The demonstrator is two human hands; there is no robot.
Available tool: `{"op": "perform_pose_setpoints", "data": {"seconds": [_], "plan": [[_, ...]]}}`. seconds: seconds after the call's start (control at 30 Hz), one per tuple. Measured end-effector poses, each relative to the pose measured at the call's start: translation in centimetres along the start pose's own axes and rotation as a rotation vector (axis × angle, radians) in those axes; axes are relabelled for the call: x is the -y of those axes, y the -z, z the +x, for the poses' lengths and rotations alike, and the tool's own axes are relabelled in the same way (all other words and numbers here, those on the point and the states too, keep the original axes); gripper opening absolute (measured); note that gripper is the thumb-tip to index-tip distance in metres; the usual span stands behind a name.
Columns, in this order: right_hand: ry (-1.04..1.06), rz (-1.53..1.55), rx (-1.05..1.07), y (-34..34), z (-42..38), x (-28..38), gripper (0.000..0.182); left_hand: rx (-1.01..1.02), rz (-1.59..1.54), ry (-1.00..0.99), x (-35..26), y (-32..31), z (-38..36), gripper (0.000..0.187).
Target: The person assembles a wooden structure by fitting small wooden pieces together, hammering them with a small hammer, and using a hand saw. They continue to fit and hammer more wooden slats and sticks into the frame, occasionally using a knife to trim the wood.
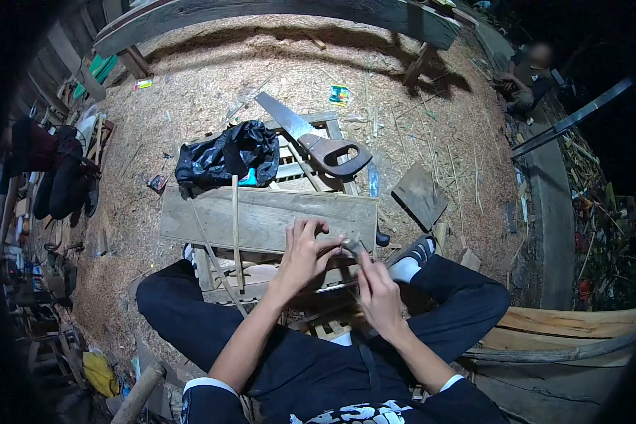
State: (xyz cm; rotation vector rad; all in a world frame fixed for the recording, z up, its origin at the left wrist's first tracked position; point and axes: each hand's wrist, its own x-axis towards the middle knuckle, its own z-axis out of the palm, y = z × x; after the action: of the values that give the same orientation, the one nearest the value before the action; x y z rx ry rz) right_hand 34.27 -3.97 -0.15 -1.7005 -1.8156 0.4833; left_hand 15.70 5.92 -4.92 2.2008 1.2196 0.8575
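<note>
Over the right part of a grey wooden board (268, 212), my right hand (383, 300) grips a hammer (354, 246), its metal head low over the board. Just left of that head, my left hand (302, 254) has thumb and index finger pressed together at the tips. Whatever the pinch holds, if anything, is too small to make out. The board lies across a slatted wooden frame (332, 131). A thin wooden strip (236, 233) crosses its left part. Behind the board, a handsaw (325, 145) and a black plastic bag (219, 159) rest on the frame.
Shavings cover the ground. A square wood piece (420, 196) lies to the right, by my sandalled foot (418, 254). A long beam (275, 18) spans the back. One person (528, 78) sits far right; another's dark-clothed legs (63, 177) show at left. Planks (565, 339) lie right.
</note>
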Motion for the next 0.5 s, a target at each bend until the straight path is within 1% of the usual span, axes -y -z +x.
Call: {"op": "perform_pose_setpoints", "data": {"seconds": [0.07, 0.13, 0.27, 0.33, 0.37, 0.47, 0.5], "plan": [[-0.004, 0.016, 0.025, -0.34, 0.01, -0.54, 0.050, 0.002, 0.008, 0.003, 0.14, -0.03, -0.06, 0.029], [0.056, 0.081, -0.133, -0.28, -0.13, -0.29, 0.048, 0.003, 0.000, 0.018, -0.11, 0.20, -0.05, 0.029], [0.056, 0.063, -0.162, -0.61, -0.37, -0.79, 0.048, 0.001, -0.018, 0.013, 0.00, 0.06, 0.06, 0.029], [-0.017, -0.013, 0.042, -0.45, 0.28, -0.68, 0.049, 0.013, 0.009, 0.013, 0.08, 0.09, 0.05, 0.029], [-0.015, -0.012, 0.041, -0.42, 0.28, -0.53, 0.049, 0.012, 0.011, 0.012, 0.20, 0.07, 0.06, 0.029], [0.037, 0.070, -0.152, -0.11, -0.22, 0.01, 0.050, 0.020, -0.010, 0.027, 0.03, 0.20, 0.04, 0.029], [0.086, 0.077, -0.195, -0.38, -0.27, -0.25, 0.049, 0.012, -0.010, 0.024, 0.06, 0.15, 0.04, 0.028]]}}
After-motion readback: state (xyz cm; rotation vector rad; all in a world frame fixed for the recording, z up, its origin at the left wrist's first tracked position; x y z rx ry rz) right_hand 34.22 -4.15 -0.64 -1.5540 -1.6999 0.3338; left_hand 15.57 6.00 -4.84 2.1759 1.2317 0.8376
